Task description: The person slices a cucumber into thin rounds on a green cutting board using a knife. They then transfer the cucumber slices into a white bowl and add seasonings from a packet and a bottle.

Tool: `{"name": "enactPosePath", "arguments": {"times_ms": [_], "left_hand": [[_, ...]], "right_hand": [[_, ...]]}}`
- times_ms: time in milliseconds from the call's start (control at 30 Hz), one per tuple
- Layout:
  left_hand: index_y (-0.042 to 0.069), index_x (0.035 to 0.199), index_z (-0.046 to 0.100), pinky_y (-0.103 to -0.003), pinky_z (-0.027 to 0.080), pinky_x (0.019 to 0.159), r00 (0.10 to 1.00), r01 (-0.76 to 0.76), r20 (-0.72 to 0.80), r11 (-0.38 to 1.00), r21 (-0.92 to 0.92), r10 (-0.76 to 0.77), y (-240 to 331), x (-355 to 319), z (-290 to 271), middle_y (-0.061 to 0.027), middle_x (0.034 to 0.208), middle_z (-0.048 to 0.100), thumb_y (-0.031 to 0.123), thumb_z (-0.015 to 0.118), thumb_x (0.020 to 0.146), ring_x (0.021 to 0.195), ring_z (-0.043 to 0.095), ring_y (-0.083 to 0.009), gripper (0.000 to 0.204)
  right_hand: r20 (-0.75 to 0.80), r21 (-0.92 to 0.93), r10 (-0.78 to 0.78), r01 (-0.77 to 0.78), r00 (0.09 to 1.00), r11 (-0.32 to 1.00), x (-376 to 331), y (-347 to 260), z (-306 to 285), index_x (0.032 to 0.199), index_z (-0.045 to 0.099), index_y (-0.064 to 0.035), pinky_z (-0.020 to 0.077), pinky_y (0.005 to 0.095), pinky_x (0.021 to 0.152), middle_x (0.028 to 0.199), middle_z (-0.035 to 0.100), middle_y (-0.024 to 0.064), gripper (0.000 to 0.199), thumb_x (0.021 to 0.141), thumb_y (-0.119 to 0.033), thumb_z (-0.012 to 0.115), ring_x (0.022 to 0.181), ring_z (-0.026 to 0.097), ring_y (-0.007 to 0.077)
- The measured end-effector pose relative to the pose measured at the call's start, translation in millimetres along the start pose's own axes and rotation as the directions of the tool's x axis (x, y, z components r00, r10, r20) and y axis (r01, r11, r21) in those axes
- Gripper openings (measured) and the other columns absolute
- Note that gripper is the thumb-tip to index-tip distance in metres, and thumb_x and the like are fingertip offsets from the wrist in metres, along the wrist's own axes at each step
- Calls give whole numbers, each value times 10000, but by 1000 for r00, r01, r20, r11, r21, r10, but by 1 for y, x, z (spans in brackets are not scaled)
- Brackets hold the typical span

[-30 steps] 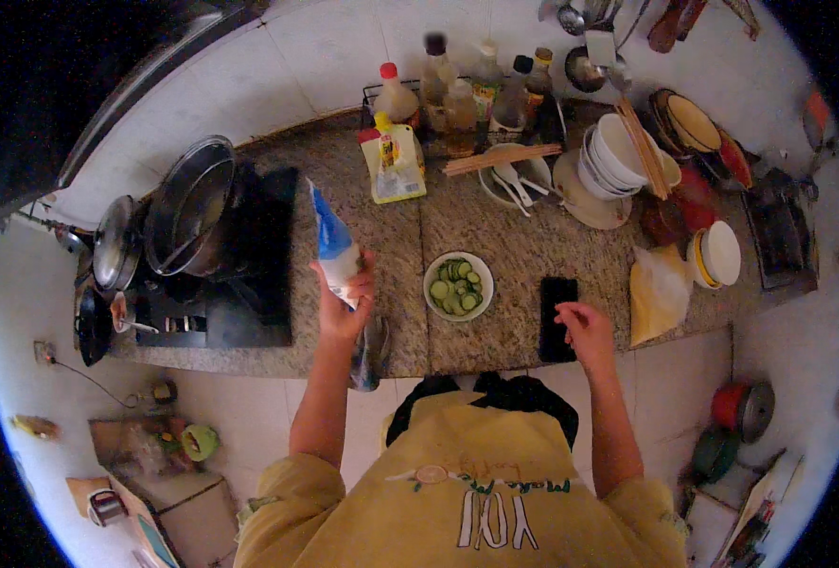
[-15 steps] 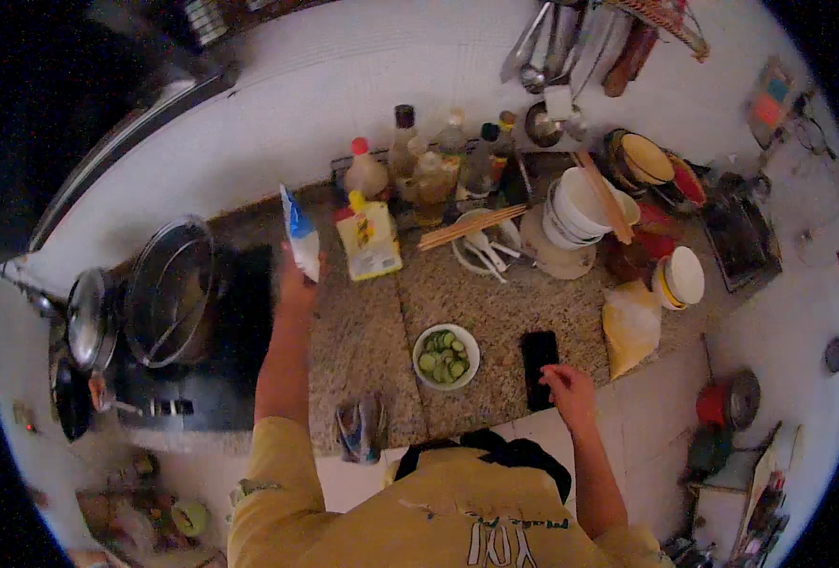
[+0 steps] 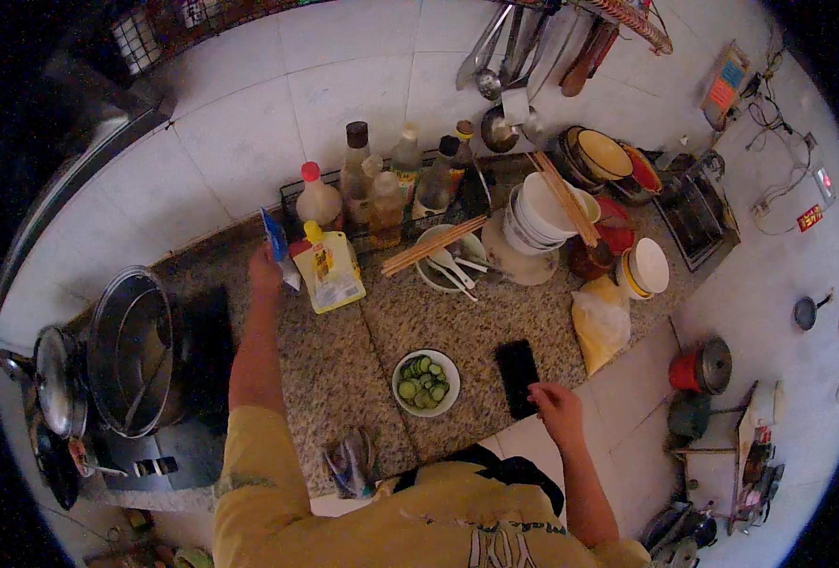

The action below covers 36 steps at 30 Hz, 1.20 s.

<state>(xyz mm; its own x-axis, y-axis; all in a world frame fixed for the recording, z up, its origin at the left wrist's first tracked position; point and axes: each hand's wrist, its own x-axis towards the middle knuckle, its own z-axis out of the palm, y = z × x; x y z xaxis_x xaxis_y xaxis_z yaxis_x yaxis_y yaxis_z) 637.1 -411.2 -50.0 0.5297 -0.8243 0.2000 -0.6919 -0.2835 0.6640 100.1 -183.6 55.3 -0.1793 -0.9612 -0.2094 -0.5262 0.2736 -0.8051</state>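
My left hand (image 3: pixel 265 269) reaches to the back left of the counter, its fingers closed round a blue and white packet (image 3: pixel 274 237). Right beside that packet stands a pale yellow pouch (image 3: pixel 332 275) with a yellow cap. My right hand (image 3: pixel 558 410) hovers at the near right edge of a black phone (image 3: pixel 516 381), fingers curled in a pinch; whether anything small is in them is hidden. Between my arms sits a white bowl (image 3: pixel 454 386) of sliced cucumber (image 3: pixel 423 381).
Sauce bottles (image 3: pixel 356 175) stand in a rack along the wall. Further right are chopsticks (image 3: pixel 435 244) over a bowl with spoons, stacked white bowls (image 3: pixel 530 227) and a bag of yellow powder (image 3: pixel 601 322). A large pot (image 3: pixel 107 379) rests on the stove at left; a cloth (image 3: pixel 351 462) lies up front.
The view has shifted, so the counter appears further left and lower. The blue and white packet is now closer to the yellow-capped pouch. My right hand stays by the phone.
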Motion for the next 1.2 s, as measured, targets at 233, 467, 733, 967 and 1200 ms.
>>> {"name": "enactPosePath", "arguments": {"times_ms": [233, 467, 733, 967, 1200], "left_hand": [[-1, 1206, 491, -378, 427, 790, 989, -67, -144, 943, -325, 21, 42, -60, -40, -198, 1037, 585, 205, 441, 907, 916, 567, -299, 366], [48, 1314, 377, -367, 414, 832, 921, -198, -322, 976, 93, 217, 20, -151, -60, -167, 1119, 499, 84, 513, 845, 997, 484, -263, 490], [44, 1179, 510, -280, 457, 728, 919, 224, -222, 896, -383, -325, 54, -360, -113, -82, 1103, 484, 19, 494, 846, 949, 497, -166, 334], [21, 1039, 572, -257, 449, 690, 721, 439, -296, 744, -503, -626, 104, -469, -108, -40, 927, 566, 62, 535, 856, 814, 537, -136, 192], [25, 990, 585, -259, 447, 730, 840, 350, -230, 814, -463, -491, 175, -441, -108, -58, 953, 566, 48, 539, 854, 856, 543, -131, 145]], "right_hand": [[118, 15, -108, 107, 987, 994, 43, -45, 11, 933, 634, -20, 419, 224, 486, 717, 631, 45, 207, 846, -196, 566, 535, 538, 89], [40, -93, -563, 564, 825, 820, 215, -141, 13, 887, 623, -23, 391, 233, 455, 662, 606, 41, 200, 830, -208, 574, 500, 513, 82], [-272, -584, -837, 610, 474, 535, 414, -216, 87, 962, 611, 17, 476, 405, 686, 836, 646, 156, 506, 754, -444, 642, 768, 618, 308], [59, -483, -790, 710, 610, 513, 396, -248, 88, 826, 616, 7, 468, 436, 704, 865, 623, 210, 486, 705, -464, 646, 820, 596, 365], [12, -396, -829, 764, 560, 510, 349, -282, 18, 908, 635, -18, 471, 418, 766, 887, 638, 179, 444, 718, -419, 629, 822, 612, 332]]}}
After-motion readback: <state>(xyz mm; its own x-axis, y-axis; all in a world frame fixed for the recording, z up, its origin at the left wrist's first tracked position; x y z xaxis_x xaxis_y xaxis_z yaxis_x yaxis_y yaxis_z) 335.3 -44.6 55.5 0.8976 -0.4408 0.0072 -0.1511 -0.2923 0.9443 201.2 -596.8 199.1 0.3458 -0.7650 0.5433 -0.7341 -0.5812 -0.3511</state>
